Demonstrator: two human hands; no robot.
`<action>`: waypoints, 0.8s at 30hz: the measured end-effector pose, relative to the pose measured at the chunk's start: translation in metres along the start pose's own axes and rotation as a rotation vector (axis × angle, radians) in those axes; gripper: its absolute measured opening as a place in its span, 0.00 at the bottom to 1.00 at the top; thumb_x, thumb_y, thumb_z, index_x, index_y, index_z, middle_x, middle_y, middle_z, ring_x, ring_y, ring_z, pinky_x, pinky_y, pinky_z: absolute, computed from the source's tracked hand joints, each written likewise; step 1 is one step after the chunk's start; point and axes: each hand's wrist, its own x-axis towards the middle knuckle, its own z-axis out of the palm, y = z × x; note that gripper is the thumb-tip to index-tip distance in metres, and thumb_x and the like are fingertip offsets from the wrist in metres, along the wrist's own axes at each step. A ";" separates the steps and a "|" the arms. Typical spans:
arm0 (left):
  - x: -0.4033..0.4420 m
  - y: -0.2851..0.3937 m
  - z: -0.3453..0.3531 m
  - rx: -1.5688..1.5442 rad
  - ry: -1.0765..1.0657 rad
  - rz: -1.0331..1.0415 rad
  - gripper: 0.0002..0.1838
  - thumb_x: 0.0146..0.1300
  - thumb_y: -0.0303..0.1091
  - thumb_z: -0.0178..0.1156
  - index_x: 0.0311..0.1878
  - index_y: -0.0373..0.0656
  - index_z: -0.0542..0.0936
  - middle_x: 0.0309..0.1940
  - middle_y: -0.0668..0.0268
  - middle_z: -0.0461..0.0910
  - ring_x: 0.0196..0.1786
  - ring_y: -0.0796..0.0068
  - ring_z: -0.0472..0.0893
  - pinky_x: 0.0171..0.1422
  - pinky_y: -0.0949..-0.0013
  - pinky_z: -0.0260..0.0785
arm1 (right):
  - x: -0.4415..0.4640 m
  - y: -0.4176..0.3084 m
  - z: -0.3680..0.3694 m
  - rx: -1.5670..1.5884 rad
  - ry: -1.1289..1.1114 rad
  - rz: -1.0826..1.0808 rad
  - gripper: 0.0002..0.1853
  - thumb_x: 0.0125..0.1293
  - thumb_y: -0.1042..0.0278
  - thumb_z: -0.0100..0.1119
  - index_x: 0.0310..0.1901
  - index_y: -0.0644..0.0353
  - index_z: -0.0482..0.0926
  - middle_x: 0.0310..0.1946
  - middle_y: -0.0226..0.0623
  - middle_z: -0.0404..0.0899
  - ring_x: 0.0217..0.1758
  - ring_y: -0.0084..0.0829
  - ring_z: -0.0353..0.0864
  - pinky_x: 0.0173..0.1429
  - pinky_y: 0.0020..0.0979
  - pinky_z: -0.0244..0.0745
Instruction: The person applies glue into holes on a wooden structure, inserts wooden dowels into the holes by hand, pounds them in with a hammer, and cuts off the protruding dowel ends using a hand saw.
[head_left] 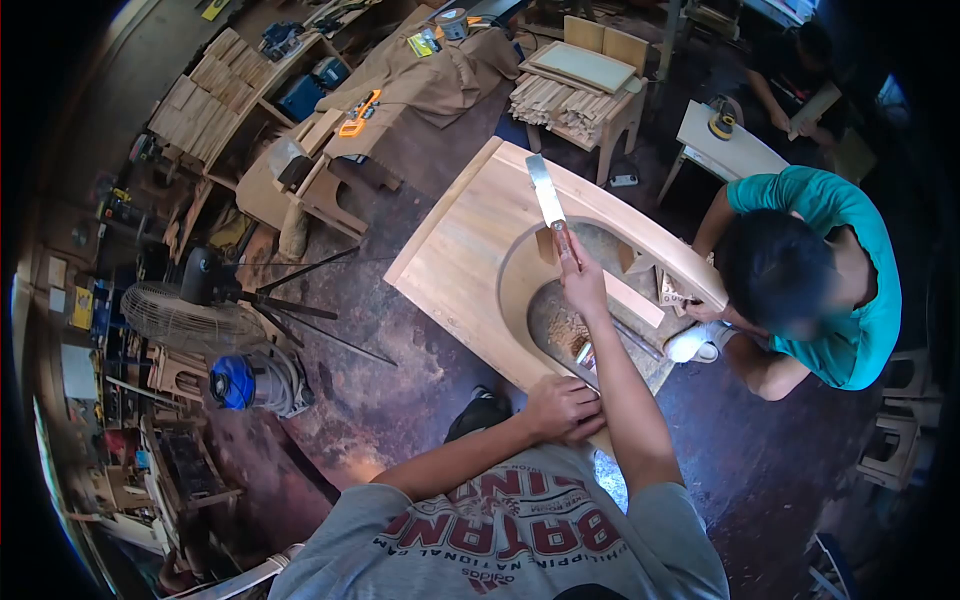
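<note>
My right hand (pixel 578 272) is closed around the wooden handle of a flat-bladed tool (pixel 543 185). Its bright metal blade points away from me, over a large pale wooden piece (pixel 460 235) with a big rounded opening. My left hand (pixel 563 408) is at the near edge of that piece, fingers curled; what lies under them is hidden. Wood shavings (pixel 566 332) lie inside the opening, near a small printed can or tube (pixel 585 353). A loose wooden strip (pixel 634 300) lies across the opening.
A co-worker in a green shirt (pixel 840 270) bends over the right end of the piece. Left stand a fan (pixel 195 310) and a blue shop vacuum (pixel 233 382). Behind are a stack of wood strips (pixel 565 105) and a bench holding a sander (pixel 721 124), another person beside it.
</note>
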 end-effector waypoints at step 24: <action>-0.001 -0.004 0.003 0.007 -0.006 -0.018 0.09 0.56 0.43 0.74 0.36 0.52 0.89 0.34 0.74 0.85 0.36 0.72 0.84 0.37 0.65 0.79 | -0.039 -0.050 -0.015 0.183 -0.168 0.209 0.27 0.86 0.65 0.50 0.84 0.46 0.69 0.26 0.20 0.72 0.20 0.16 0.66 0.23 0.23 0.60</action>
